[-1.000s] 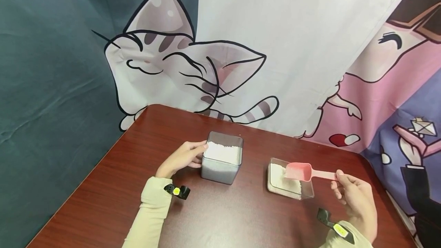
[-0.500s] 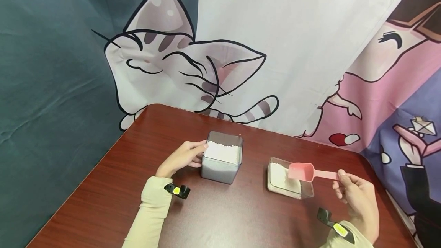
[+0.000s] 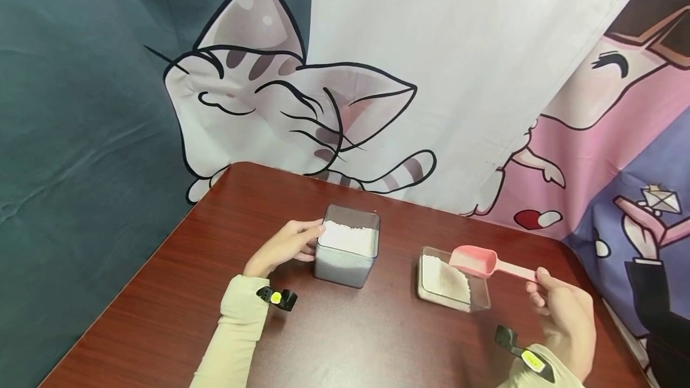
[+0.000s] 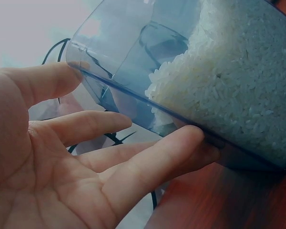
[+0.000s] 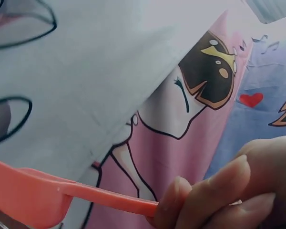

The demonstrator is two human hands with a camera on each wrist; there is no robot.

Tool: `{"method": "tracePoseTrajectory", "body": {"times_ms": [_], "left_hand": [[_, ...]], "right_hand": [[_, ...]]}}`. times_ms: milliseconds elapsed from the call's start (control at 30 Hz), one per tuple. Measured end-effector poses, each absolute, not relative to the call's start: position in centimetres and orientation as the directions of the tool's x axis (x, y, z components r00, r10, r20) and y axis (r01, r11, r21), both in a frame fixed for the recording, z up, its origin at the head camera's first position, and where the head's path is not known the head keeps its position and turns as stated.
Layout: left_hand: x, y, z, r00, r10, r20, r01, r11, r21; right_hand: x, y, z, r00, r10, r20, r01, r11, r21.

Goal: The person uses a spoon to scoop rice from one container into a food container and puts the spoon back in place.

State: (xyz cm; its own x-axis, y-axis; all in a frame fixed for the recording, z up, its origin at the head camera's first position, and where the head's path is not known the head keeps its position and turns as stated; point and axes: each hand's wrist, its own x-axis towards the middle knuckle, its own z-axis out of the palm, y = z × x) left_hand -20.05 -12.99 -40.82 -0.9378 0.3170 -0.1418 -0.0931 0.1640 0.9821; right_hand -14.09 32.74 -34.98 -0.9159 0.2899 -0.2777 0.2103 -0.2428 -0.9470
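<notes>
My right hand [image 3: 566, 316] pinches the end of the handle of a pink scoop [image 3: 474, 261]. The scoop's bowl is over a shallow clear tray [image 3: 480, 296], which holds white rice [image 3: 444, 280] heaped toward its left side. In the right wrist view the scoop [image 5: 33, 195] appears orange-red, with fingers wrapped round its handle end. My left hand [image 3: 286, 247] touches the left side of a deep, bluish clear container [image 3: 341, 269] that is filled with rice. The left wrist view shows nearly straight fingers [image 4: 157, 152] against the container's wall, and the thumb by its rim.
Both containers stand on a reddish-brown wooden table [image 3: 366, 340], the deep one left of the shallow one. Behind the table hangs a cloth backdrop [image 3: 458, 47] printed with cartoon figures. Black bands with cameras sit on both wrists.
The scoop has shifted slightly right and away over the tray, and its bowl has tilted. My right hand has moved a little right with it. My left hand stays at the deep container.
</notes>
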Motion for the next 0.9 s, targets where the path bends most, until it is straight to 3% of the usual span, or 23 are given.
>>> {"method": "tracePoseTrajectory", "body": {"times_ms": [233, 367, 900], "left_hand": [[-20.3, -13.0, -41.1, -0.938, 0.316, -0.146, -0.095, 0.171, 0.981], [-20.4, -13.0, -41.3, -0.937, 0.316, -0.149, -0.101, 0.165, 0.981], [-20.4, -12.9, -41.3, -0.937, 0.317, -0.149, -0.099, 0.171, 0.98]], "right_hand": [[-14.9, 32.7, -35.6, -0.976, 0.106, -0.189, 0.109, -0.514, -0.851], [-15.6, 31.9, -35.7, -0.989, 0.048, -0.142, 0.088, -0.577, -0.812], [-16.9, 27.9, -34.7, -0.996, 0.047, -0.076, 0.049, -0.42, -0.906]]}}
